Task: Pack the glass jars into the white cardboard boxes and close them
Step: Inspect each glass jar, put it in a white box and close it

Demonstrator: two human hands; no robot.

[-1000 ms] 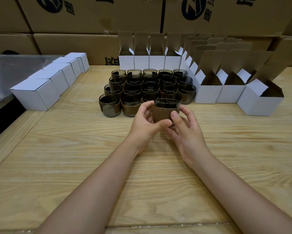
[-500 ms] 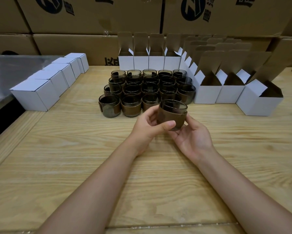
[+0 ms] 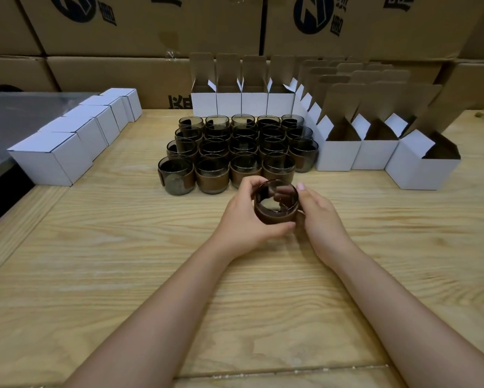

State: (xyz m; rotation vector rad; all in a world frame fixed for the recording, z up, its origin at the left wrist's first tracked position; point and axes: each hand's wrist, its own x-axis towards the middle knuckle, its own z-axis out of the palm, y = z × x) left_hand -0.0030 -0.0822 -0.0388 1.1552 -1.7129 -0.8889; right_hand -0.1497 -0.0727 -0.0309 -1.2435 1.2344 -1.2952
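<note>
- Closed white boxes (image 3: 50, 158): a row is ranged along the left edge of the wooden table (image 3: 123, 261), all flaps shut.
- Glass jars (image 3: 235, 147): dark and brown-banded, they are grouped in rows at the table's middle, towards the back.
- Left hand (image 3: 240, 219): fingers and thumb are curled round the held jar (image 3: 274, 212), which is kept just in front of the group, mouth up.
- Right hand (image 3: 322, 217): it is wrapped against the same jar's right side. Its fingers are largely hidden but appear to be curled.
- Open white boxes (image 3: 375, 152): lids raised, they are set behind and to the right of the jars.
</note>
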